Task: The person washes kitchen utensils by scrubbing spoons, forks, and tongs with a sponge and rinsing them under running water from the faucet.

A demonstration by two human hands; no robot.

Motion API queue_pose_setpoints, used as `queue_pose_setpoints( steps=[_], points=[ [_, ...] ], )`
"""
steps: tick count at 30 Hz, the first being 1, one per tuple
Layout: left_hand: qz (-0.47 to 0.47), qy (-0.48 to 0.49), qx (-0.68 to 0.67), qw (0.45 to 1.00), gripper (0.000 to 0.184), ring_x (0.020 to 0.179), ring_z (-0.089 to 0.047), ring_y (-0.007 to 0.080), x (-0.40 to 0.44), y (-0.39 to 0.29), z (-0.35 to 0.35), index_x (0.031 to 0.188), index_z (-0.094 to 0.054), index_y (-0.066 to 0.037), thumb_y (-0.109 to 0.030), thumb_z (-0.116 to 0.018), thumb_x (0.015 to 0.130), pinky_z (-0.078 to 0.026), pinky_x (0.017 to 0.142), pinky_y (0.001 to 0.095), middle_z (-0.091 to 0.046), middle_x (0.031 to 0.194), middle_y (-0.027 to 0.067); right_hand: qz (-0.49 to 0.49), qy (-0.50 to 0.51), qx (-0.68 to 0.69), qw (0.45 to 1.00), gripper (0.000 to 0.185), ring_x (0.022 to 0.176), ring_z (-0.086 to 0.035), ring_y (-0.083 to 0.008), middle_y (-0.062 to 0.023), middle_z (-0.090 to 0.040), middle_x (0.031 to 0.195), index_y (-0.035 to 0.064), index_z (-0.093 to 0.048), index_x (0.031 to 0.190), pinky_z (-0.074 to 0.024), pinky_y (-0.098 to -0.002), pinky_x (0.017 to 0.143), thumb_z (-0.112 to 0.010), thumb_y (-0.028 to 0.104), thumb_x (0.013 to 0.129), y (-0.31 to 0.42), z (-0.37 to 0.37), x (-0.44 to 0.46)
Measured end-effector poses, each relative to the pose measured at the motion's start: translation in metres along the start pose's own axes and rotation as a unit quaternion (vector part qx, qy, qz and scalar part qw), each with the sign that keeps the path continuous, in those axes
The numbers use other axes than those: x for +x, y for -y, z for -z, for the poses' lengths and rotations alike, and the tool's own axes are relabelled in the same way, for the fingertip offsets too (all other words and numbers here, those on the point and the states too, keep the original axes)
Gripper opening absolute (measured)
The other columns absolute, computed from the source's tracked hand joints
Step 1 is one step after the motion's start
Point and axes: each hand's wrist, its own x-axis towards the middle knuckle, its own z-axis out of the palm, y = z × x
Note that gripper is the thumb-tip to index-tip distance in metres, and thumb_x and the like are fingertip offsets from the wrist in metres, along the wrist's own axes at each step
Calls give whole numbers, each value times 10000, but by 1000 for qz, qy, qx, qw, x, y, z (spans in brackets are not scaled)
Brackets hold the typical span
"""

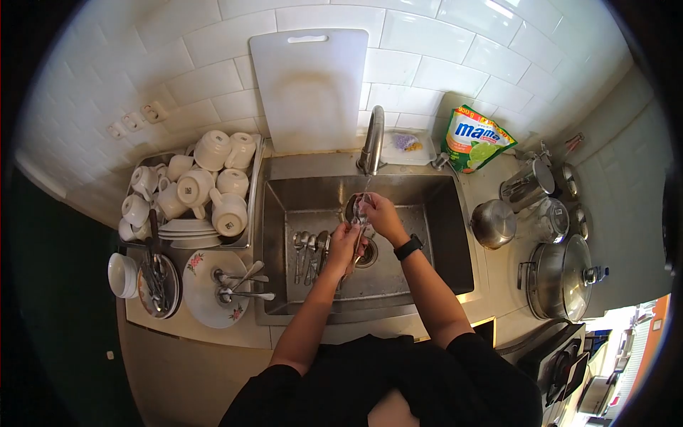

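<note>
Under the faucet (373,139), both hands are close together over the steel sink (274,213). My right hand (384,216), with a dark watch on the wrist, has its fingers closed round the upper part of a shiny metal spoon (360,213). Lower down, my left hand (343,248) is wrapped round the same spoon, and the fingers cover much of it. A thin stream of water falls at the fingertips. Several spoons (304,249) lie on the sink floor left of my left hand, beside the drain (366,255).
A rack of white cups (194,186) stands left of the sink. In front of it, a flowered plate (206,302) bears several spoons. A white cutting board (309,92) leans on the wall. On the right are a detergent pouch (478,139), metal pots and a large lidded pot (562,277).
</note>
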Motion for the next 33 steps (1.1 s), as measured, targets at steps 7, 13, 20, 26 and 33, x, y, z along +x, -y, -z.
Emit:
queue_pose_setpoints(
  steps=[7, 13, 20, 26, 33],
  points=[
    [49, 14, -8, 999, 141, 439, -441, 89, -5, -8, -2, 859, -485, -66, -203, -454, 870, -350, 400, 213, -527, 670, 42, 9, 86, 136, 987, 356, 818, -474, -89, -24, -542, 960, 42, -479, 1135, -383, -219, 745, -428, -22, 789, 14, 5, -6],
    [1, 23, 34, 999, 186, 454, -448, 91, -1, -4, 0, 910, -506, -37, -211, -450, 875, -356, 414, 217, -526, 667, 41, -8, 55, 217, 974, 260, 771, -491, -81, -11, -551, 889, 34, -515, 1060, -409, -219, 663, -536, 93, 808, 26, 2, -8],
    [47, 121, -12, 991, 253, 509, -489, 93, -4, -6, 3, 960, -528, -17, -242, -439, 886, -402, 479, 208, -536, 667, 36, 27, 42, 26, 998, 213, 543, -489, -106, -45, -543, 601, -4, -547, 846, -412, -261, 530, -591, 197, 792, 18, 2, -1],
    [3, 77, 9, 997, 282, 544, -486, 105, 3, 13, 9, 954, -537, -15, -258, -403, 899, -399, 505, 227, -525, 679, 33, 100, 32, -146, 984, 194, 579, -550, -189, -145, -570, 673, 12, -528, 939, -439, -308, 566, -538, 153, 806, 25, -7, 5],
    [40, 31, -26, 998, 282, 514, -444, 81, 4, 1, 12, 944, -553, -24, -267, -420, 893, -364, 475, 214, -516, 656, 25, 157, 99, -64, 981, 354, 709, -557, -162, -108, -596, 830, 47, -530, 1051, -453, -296, 620, -434, -61, 728, 20, 3, 10]
  ],
)
